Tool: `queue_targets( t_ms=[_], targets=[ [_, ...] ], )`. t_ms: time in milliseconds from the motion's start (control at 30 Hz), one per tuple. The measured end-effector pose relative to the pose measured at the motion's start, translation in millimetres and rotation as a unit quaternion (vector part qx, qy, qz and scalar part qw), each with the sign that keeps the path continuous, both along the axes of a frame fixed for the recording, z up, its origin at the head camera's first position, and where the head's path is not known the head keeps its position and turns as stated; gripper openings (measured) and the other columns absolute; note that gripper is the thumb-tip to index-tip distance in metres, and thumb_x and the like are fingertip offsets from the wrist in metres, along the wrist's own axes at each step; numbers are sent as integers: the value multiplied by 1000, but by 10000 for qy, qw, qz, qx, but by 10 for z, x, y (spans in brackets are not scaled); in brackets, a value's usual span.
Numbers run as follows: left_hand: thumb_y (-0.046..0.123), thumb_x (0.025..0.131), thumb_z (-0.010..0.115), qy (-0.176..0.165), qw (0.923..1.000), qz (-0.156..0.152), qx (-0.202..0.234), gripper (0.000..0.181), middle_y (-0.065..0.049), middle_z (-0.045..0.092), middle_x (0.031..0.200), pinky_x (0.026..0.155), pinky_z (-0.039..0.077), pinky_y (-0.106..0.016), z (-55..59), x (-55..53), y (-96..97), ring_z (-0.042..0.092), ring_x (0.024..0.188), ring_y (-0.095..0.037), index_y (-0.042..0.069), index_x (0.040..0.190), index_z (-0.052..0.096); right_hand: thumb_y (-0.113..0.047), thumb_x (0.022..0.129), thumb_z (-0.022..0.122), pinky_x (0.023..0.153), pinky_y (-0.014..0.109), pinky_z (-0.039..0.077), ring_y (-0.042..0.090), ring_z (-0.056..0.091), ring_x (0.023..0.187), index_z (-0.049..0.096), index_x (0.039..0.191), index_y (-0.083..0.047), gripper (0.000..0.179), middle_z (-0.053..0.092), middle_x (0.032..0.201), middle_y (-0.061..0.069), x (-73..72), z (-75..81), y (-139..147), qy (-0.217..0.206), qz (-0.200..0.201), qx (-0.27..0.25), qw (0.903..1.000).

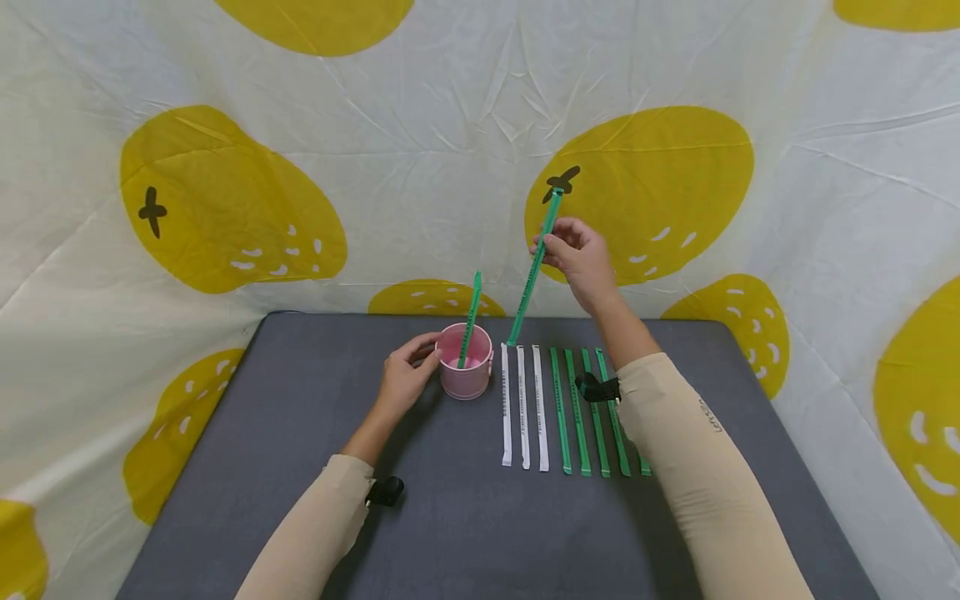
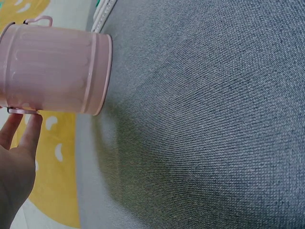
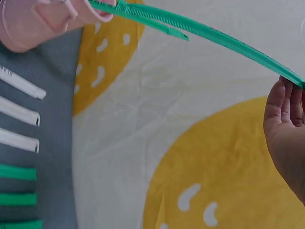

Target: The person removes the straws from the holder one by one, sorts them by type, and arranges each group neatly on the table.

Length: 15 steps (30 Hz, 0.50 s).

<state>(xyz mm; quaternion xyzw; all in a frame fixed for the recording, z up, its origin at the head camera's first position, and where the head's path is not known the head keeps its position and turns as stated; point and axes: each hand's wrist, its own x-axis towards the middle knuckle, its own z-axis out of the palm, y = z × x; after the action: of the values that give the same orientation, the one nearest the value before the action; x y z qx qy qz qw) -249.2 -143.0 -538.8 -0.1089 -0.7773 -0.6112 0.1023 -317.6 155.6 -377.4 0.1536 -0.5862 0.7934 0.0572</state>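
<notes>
A small pink metal bucket [image 1: 464,385] stands on the dark table, with one green wrapped straw [image 1: 470,321] leaning upright inside it. My left hand [image 1: 408,375] holds the bucket by its left side; in the left wrist view the fingertips [image 2: 32,125] meet the small side handle. Up to the right, my right hand [image 1: 581,257] pinches another green wrapped straw [image 1: 534,271] near its upper part. That straw slants down to the left, and its lower end overlaps the table's far edge, just right of the bucket, in the head view.
Right of the bucket lie three white wrapped straws [image 1: 522,408] side by side, followed by a row of several green ones [image 1: 577,412], partly hidden by the right forearm. A pale cloth [image 1: 420,167] with yellow fruit shapes hangs behind the table [image 1: 315,383].
</notes>
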Motion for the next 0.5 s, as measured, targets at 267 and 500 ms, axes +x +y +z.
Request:
queue_targets(
  t_ms=[267,500],
  targets=[
    [13,96,74,49,9999,9,-99,33,-15,73,127,98,56,-57,-26,-12,6,71,116,-34,9,129,71,-2,101,64,81,27,62,18,75,86,64,116,6,17,72,98,9,79,-103,388,41,-97,483,9988],
    [8,97,71,-24,10000,-2,-96,35,-21,70,129,100,53,-60,55,9,11,69,118,-40,2,131,69,-6,101,64,76,22,62,11,76,83,66,117,2,18,75,96,1,125,-290,698,-187,-473,1267,9906]
  ],
)
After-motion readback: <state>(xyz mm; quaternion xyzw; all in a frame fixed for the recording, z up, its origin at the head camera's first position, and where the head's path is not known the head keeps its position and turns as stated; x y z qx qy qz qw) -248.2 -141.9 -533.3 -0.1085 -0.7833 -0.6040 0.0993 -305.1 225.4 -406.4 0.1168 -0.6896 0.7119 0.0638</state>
